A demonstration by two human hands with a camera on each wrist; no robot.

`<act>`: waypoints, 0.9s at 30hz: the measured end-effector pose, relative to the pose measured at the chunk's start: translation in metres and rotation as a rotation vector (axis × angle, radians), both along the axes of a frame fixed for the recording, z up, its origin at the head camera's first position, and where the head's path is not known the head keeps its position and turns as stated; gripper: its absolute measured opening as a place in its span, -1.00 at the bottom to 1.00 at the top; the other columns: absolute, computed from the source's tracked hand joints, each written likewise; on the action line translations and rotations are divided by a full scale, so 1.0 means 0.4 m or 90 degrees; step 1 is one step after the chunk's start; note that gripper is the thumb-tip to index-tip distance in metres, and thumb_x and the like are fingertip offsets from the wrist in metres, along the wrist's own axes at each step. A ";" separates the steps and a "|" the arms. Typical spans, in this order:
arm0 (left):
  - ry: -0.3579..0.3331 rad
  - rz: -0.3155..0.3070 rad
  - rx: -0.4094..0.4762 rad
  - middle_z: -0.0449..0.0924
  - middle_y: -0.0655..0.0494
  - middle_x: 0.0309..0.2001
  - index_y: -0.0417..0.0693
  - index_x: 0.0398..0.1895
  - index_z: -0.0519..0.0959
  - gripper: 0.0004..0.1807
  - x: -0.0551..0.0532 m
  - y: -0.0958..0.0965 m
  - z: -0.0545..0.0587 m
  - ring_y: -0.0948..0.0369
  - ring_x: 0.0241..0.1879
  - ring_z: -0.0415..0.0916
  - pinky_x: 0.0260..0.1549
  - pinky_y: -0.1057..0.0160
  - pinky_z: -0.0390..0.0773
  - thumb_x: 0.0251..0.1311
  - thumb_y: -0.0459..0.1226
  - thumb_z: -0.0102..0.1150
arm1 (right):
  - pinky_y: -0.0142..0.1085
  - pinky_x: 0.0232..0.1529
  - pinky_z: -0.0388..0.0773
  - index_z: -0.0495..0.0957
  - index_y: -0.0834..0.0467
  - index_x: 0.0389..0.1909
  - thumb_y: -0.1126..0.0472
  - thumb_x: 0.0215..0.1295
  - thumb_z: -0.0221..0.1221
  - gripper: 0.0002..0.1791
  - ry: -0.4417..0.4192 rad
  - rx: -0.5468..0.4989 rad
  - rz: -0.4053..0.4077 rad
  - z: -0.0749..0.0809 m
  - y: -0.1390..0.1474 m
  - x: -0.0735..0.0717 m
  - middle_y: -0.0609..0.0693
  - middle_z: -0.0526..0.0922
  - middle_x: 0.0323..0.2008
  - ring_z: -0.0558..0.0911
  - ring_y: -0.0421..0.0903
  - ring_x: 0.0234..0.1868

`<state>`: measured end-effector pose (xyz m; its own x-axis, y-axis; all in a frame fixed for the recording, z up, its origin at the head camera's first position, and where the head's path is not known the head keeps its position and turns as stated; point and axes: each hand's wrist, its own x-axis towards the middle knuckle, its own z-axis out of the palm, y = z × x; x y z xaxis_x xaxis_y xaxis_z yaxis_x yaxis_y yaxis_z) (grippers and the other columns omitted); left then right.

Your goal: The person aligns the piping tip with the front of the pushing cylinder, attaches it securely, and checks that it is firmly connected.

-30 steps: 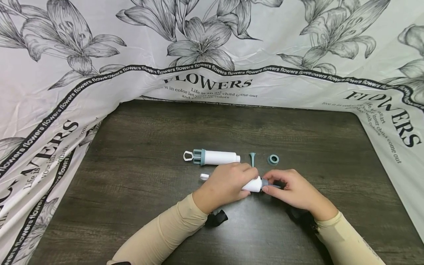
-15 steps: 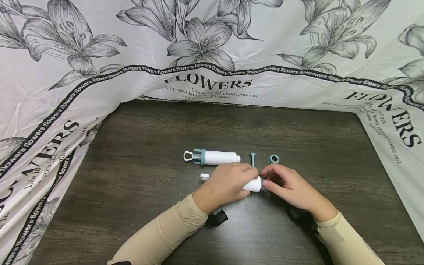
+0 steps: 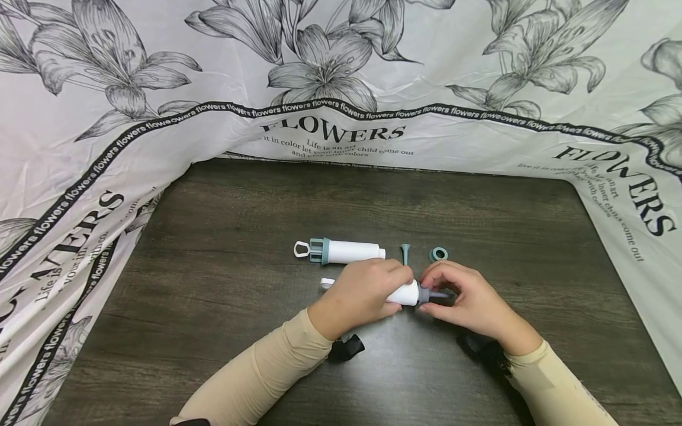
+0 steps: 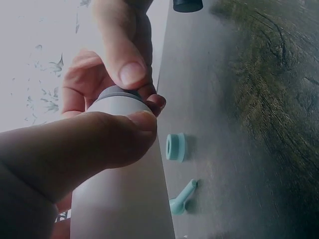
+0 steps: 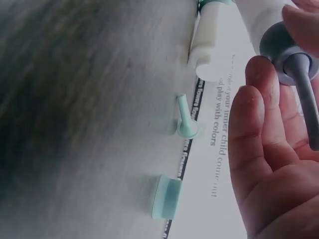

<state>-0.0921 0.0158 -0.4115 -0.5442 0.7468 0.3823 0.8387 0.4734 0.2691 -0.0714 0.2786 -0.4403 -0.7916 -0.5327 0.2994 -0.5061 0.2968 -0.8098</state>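
The left hand [image 3: 362, 291] gripped a round white plastic tube [image 3: 407, 293], with its gray spout cap [image 3: 424, 294] pinched in the right hand [image 3: 476, 300].
Behind it, on the dark brown table [image 3: 256, 201], lay another white tube with a blue-green end [image 3: 353, 252], a small blue-green trumpet-shaped piece [image 3: 405, 252] and a thick blue-green ring [image 5: 166, 197].

The held tube [image 3: 406, 293] and nozzle [image 5: 277, 44] look smooth plastic, the tabletop [image 3: 160, 307] wood-grained.
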 end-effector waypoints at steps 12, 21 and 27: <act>0.006 -0.005 0.010 0.64 0.27 -0.25 0.06 -0.14 0.62 -0.51 -0.001 0.000 0.002 0.25 -0.31 0.62 -0.27 0.25 0.60 -0.13 -0.22 0.71 | -0.32 -0.34 0.62 0.61 -0.09 -0.01 0.41 0.14 0.54 -0.50 -0.003 0.050 -0.033 -0.004 0.008 -0.002 -0.21 0.67 -0.27 0.66 -0.21 -0.30; 0.007 -0.003 0.000 0.65 0.26 -0.26 0.05 -0.13 0.63 -0.49 -0.003 -0.008 0.004 0.26 -0.29 0.62 -0.26 0.28 0.61 -0.15 -0.22 0.74 | -0.32 -0.48 0.59 0.61 -0.09 -0.02 0.42 0.28 0.44 -0.59 -0.027 0.049 -0.025 -0.010 0.004 -0.011 -0.23 0.71 -0.26 0.67 -0.20 -0.28; 0.006 -0.016 0.018 0.64 0.26 -0.26 0.06 -0.14 0.63 -0.52 -0.001 -0.003 -0.003 0.30 -0.30 0.61 -0.29 0.29 0.60 -0.12 -0.25 0.73 | -0.34 -0.33 0.62 0.59 -0.09 -0.04 0.37 0.11 0.58 -0.49 -0.018 0.055 -0.024 -0.014 0.010 -0.005 -0.25 0.70 -0.28 0.68 -0.20 -0.28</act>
